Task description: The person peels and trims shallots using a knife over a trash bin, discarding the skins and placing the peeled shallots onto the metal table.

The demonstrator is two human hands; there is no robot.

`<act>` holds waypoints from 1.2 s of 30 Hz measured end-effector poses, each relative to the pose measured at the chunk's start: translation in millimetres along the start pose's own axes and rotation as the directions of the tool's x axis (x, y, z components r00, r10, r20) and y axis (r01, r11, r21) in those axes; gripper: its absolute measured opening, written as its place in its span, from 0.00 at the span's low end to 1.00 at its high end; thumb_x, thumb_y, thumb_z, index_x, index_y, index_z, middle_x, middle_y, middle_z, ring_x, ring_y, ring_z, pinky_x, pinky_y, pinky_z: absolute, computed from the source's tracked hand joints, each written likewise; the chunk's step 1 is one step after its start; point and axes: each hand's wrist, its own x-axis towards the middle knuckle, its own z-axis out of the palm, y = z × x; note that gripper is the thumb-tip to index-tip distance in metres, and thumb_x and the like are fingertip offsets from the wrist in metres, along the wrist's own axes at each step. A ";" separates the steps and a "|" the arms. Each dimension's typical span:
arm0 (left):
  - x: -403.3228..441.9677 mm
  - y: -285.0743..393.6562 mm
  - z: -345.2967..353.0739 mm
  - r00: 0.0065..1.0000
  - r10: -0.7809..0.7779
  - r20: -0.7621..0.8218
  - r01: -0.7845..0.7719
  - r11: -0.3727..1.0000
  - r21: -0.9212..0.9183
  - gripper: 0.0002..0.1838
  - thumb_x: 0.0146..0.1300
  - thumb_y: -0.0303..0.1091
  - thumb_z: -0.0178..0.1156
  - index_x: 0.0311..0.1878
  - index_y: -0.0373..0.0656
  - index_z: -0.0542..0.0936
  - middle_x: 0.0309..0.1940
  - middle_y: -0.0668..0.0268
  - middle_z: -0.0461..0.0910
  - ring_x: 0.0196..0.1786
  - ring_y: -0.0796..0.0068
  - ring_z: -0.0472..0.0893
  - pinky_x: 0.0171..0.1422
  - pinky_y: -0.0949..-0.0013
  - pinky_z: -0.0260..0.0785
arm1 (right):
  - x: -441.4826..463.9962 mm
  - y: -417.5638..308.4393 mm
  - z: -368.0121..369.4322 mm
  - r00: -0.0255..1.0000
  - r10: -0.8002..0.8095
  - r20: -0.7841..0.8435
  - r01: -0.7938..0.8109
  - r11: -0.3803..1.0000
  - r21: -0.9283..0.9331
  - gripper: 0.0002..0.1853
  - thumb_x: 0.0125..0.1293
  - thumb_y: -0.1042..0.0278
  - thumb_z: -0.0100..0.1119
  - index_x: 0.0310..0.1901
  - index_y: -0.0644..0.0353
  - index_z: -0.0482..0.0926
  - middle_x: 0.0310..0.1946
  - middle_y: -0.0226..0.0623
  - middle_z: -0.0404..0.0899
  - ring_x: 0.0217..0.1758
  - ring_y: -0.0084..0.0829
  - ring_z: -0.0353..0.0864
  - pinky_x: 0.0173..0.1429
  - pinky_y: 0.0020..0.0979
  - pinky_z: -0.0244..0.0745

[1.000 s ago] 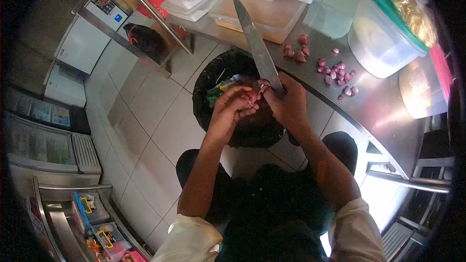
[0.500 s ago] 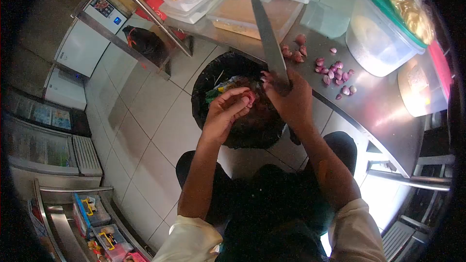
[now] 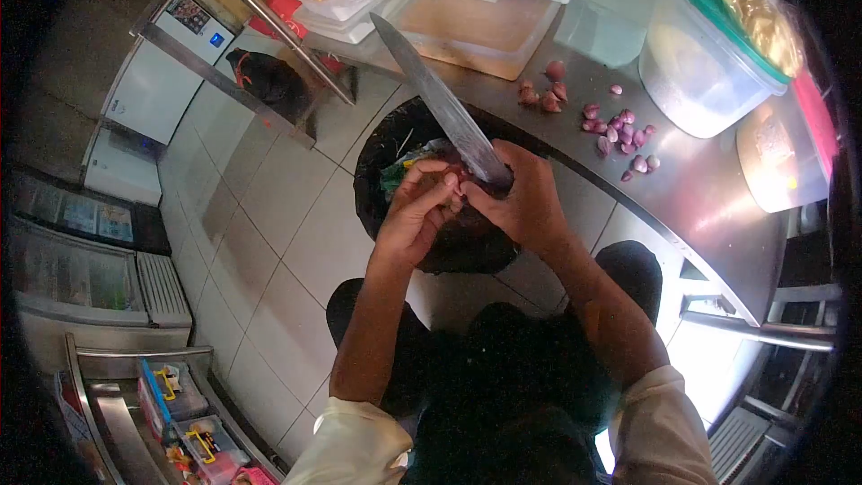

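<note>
My left hand [image 3: 416,216] pinches a reddish shallot [image 3: 455,174], which is partly covered by fingers and blade. Closed round the grip of a large knife [image 3: 442,101], my right hand [image 3: 523,193] meets the left at the shallot, thumb close to it. The blade points up and to the left; the knife's grip is hidden in the palm. Both hands are above a bin lined with black plastic [image 3: 368,181] with scraps inside. On the steel table to the right lie several peeled purple shallots [image 3: 626,132] and a small group of unpeeled shallots [image 3: 549,96].
The steel table [image 3: 669,193] has its edge just right of the bin. On it stand a tub with a green lid [image 3: 696,72], a red-lidded container [image 3: 777,153] and flat plastic boxes [image 3: 471,27]. A metal rail [image 3: 278,22] slants at upper left. Tiled floor [image 3: 269,256] lies left.
My right hand has moved left and slightly down to the shallot. The knife blade has swung leftward, now crossing over the bin. My left hand stays nearly in place.
</note>
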 end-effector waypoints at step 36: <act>4.3 -6.2 7.8 0.952 0.282 0.115 -0.303 0.919 0.251 0.13 0.66 0.18 0.61 0.53 0.39 0.77 0.52 0.62 0.82 0.54 0.69 0.84 0.61 0.63 0.78 | 3.1 -3.9 -3.6 0.993 0.099 -0.062 -0.103 0.991 -0.079 0.17 0.59 0.69 0.71 0.47 0.67 0.79 0.36 0.54 0.85 0.41 0.53 0.88 0.47 0.42 0.80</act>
